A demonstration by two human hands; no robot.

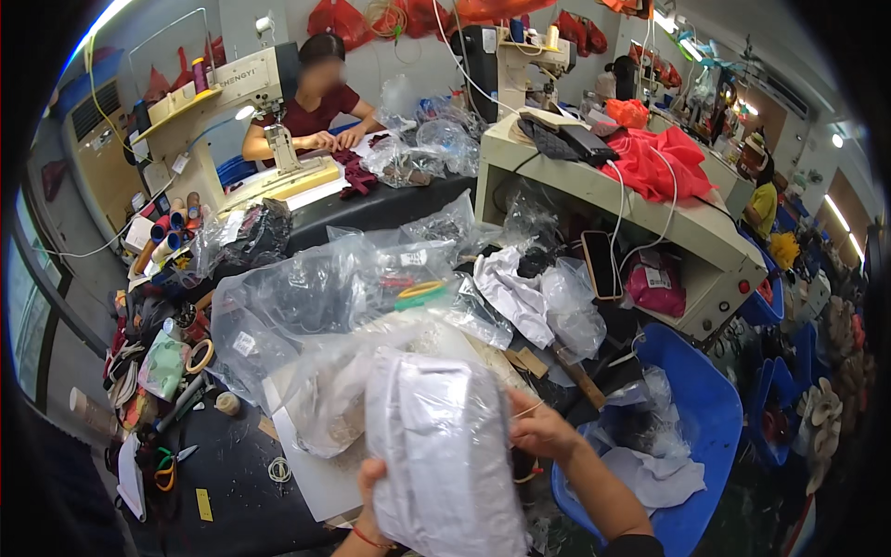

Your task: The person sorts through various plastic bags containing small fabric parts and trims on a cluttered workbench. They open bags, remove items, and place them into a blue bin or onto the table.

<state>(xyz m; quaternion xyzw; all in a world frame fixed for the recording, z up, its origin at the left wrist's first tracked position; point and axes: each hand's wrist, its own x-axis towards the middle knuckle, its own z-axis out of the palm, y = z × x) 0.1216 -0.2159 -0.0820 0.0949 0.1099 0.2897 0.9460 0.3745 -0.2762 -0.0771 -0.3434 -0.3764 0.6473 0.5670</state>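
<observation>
A thick pack of folded white cloth in clear plastic is held up at the lower middle, slightly tilted. My left hand grips its lower left side, the fingers partly hidden by the pack. Beside the upper right edge of the pack, my right hand is closed, its fingertips pinching a thin tan band. Whether that band goes around the pack I cannot tell. Behind the pack, large clear plastic bags are spread over a white board, with green and yellow rings on them.
A blue tub with plastic and white cloth stands at my right. Scissors, a tape roll and thread spools lie left. A phone leans by the machine table. Across, a person works at a sewing machine.
</observation>
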